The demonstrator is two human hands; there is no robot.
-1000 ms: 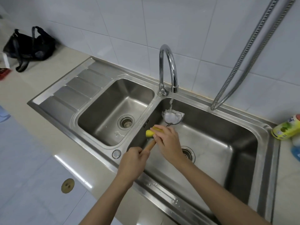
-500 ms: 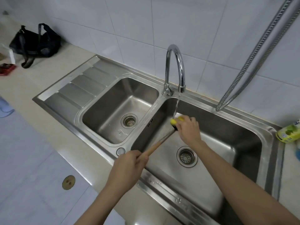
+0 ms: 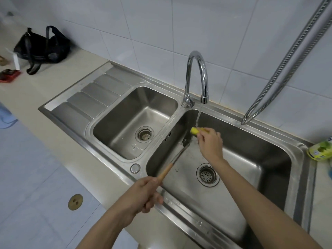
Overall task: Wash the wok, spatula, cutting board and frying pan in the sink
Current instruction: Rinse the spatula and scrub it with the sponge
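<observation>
The person is washing the spatula (image 3: 179, 155) over the right-hand basin of the sink (image 3: 269, 159), and the way each hand is placed appears to serve that job. The left hand (image 3: 142, 194) is gripping the wooden end of the handle, fingers wrapped round it, out over the front rim of the sink, which is keeping the long tool slanted away so that its metal blade is lying low in the back left corner of the basin, just under the faucet (image 3: 196, 78). The right hand (image 3: 210, 142) is pinching a yellow sponge (image 3: 195, 131) and holding it against the top of the blade, directly where the stream of water (image 3: 197, 117) is falling, probably so that scrubbing and rinsing are happening together and the runoff is draining toward the strainer (image 3: 207, 174) below. The blade itself is largely dark and partly hidden by the sponge and fingers, so how clean it is cannot be told. The left basin (image 3: 134, 123) is holding nothing. A bottle of dish soap (image 3: 321, 150) is lying on the counter (image 3: 36, 97) at the right, within reach. The wok, cutting board and frying pan are not showing.
</observation>
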